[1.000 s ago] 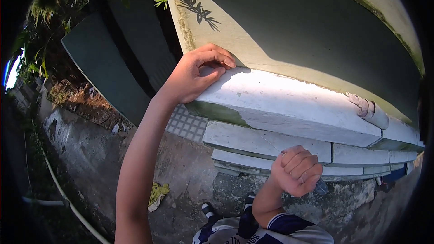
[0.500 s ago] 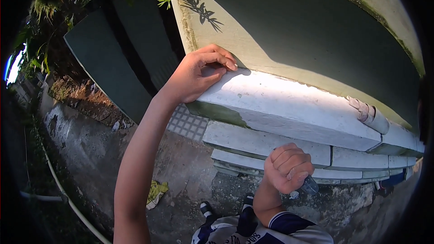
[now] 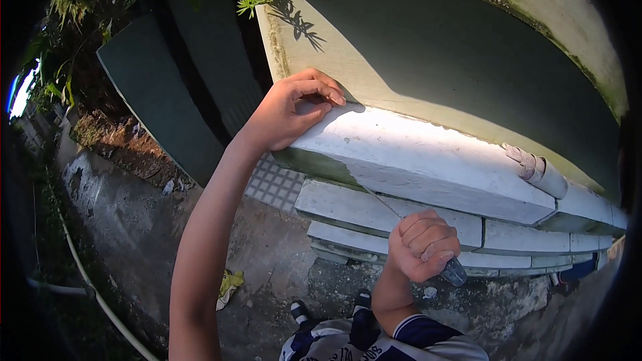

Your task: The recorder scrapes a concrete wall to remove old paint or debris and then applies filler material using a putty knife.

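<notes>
My right hand is wrapped around the clear handle of what looks like a screwdriver, held in front of the stepped white ledge. Its thin metal shaft slants up and left toward the ledge's green-stained front edge. Over the near end of the white ledge, my left hand rests with its wrist at the corner. The left fingers curl toward the thumb, close to the foot of the wall; whether anything small is between them, I cannot make out.
A pale green wall rises behind the ledge. An off-white roll lies farther right on it. Lower steps run beneath. At left stand a dark green panel and a grey-tiled patch; a yellow cloth lies on the ground.
The screwdriver has tilted, so its shaft now shows, pointing up-left at the ledge. My right hand has shifted only slightly. My left hand has kept its place on the ledge.
</notes>
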Available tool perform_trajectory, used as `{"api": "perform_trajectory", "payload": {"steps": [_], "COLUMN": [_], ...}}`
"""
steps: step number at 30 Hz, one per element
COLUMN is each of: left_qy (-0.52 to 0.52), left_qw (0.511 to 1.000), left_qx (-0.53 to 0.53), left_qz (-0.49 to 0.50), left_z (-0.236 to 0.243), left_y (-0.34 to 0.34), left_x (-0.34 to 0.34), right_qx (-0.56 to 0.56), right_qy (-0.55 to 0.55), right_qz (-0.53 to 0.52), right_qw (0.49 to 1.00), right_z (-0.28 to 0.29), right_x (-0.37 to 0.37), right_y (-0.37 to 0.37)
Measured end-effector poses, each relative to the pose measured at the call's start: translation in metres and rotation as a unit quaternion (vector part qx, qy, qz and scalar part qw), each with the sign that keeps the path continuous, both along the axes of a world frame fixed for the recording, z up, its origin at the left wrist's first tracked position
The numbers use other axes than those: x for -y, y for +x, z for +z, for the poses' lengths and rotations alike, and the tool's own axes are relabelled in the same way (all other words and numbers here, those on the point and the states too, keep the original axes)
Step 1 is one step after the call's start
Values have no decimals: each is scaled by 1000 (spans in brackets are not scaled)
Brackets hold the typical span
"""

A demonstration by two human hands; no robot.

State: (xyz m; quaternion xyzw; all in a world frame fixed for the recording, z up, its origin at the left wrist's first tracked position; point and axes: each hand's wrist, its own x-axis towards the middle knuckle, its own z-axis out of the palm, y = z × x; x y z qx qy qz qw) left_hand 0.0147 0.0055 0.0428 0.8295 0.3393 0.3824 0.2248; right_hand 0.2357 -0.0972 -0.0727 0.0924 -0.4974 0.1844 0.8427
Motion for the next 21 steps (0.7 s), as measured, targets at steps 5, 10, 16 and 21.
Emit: {"api": "perform_trajectory", "payload": {"steps": [5, 10, 16, 21], "left_qy": [9, 4, 4, 12], "left_qw": [1000, 1000, 1000, 1000], "left_qx": [-1, -4, 6, 7], "left_qz": [5, 4, 3, 9], "left_z": [1, 1, 0, -3], "left_y": [2, 0, 0, 2], "left_x": [2, 1, 1, 0], "right_qx": [14, -3, 29, 38], "right_qy": [-9, -11, -3, -8], "right_qz": [-3, -14, 5, 1], "right_qw": [1000, 1000, 1000, 999], "right_z": [4, 9, 13, 13], "right_x": [2, 0, 0, 6], "right_y": [-3, -3, -3, -4]}}
